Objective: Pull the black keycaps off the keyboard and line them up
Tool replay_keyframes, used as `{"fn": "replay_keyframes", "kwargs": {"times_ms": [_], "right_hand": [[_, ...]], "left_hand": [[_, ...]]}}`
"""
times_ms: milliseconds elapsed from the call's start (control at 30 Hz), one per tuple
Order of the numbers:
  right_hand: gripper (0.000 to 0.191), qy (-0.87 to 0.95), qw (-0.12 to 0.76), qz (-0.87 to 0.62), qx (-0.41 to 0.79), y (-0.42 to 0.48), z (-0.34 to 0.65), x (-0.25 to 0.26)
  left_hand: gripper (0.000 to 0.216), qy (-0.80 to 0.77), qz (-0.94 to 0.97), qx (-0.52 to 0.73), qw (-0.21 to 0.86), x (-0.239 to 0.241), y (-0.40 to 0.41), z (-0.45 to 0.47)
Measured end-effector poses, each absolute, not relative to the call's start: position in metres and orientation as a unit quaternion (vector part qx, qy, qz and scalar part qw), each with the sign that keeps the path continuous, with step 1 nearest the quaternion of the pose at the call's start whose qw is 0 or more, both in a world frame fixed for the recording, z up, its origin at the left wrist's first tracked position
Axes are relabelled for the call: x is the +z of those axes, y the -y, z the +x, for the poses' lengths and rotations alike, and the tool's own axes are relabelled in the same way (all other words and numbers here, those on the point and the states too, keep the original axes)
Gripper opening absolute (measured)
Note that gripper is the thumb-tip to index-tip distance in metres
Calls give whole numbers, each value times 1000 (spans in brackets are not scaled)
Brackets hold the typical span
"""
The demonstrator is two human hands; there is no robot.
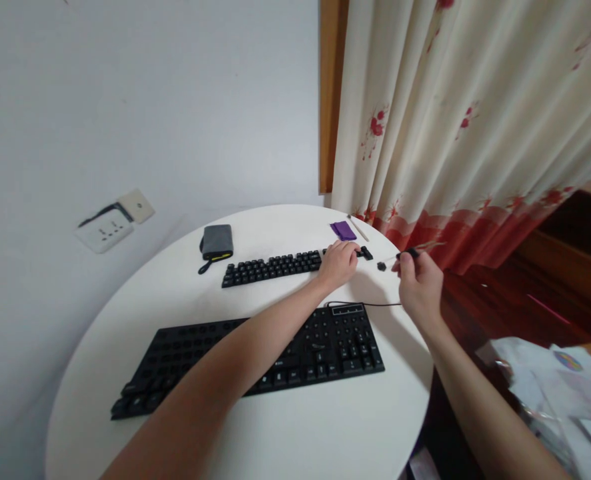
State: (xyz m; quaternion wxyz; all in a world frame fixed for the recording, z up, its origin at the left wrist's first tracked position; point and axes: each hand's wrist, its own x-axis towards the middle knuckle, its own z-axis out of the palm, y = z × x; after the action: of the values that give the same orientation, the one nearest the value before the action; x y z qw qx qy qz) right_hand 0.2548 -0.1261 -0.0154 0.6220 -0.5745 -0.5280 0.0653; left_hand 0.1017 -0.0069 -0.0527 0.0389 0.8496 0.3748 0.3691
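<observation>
My left hand (339, 264) rests over the right part of several rows of loose black keycaps (270, 268). Its fingers curl down at the caps, and whatever they pinch is hidden. Off to the right, above the table's edge, my right hand (419, 280) is closed on a thin pale stick with a dark tip (381, 266), like a small brush. A small black piece (408, 253), perhaps a keycap, also shows between its fingers. Nearer to me lies a black keyboard (325, 343), partly covered by my left forearm; its left upper area looks bare of caps.
A grey pouch (217, 242) with a black loop stands at the back left of the round white table (175, 293). A folded purple cloth (343, 231) and another thin stick (358, 228) lie at the back right. A cable (375, 305) crosses the right side. Plastic bags (550, 380) sit below right.
</observation>
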Motion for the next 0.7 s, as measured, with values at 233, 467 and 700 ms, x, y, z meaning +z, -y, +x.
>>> {"fn": "replay_keyframes", "kwargs": {"times_ms": [233,467,700], "right_hand": [[25,605,563,-563,-5,44,259,-15],[23,634,537,-556,20,46,255,-46],[20,616,549,-565,24,52,250,-43]], "left_hand": [[33,-376,841,386,51,-51,5,100],[27,-357,849,383,69,-49,4,100],[43,-332,849,398,99,-48,5,102]]}}
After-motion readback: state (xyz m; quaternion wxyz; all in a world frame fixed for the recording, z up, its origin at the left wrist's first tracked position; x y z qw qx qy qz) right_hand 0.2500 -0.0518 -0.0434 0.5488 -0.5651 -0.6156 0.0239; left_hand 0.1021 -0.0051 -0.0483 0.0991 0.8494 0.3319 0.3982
